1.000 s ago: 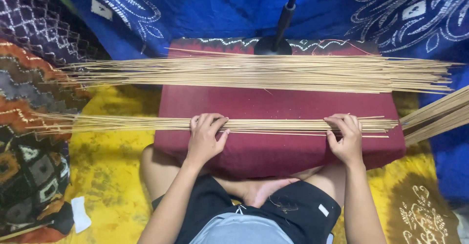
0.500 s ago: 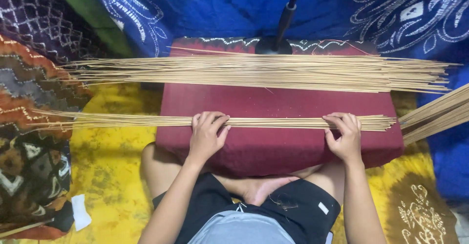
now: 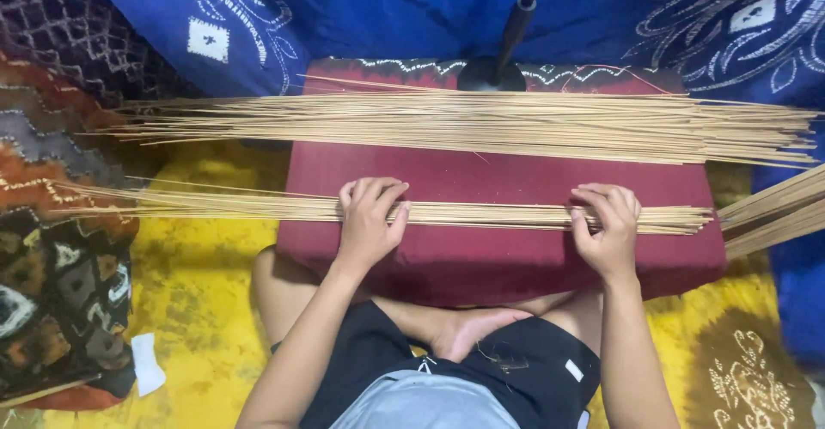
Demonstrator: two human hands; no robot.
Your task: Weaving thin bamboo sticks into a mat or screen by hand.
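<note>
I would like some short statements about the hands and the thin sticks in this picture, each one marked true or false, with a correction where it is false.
1. Both hands rest on the near bundle of sticks. True: the left hand and the right hand lie on it.
2. The sticks lie on a green cushion. False: the cushion is dark red.
3. A larger pile of sticks lies farther from the person. True.
4. The right hand lifts one stick high in the air. False: it stays flat on the near bundle.
5. A black stand is at the far edge of the cushion. True.
</note>
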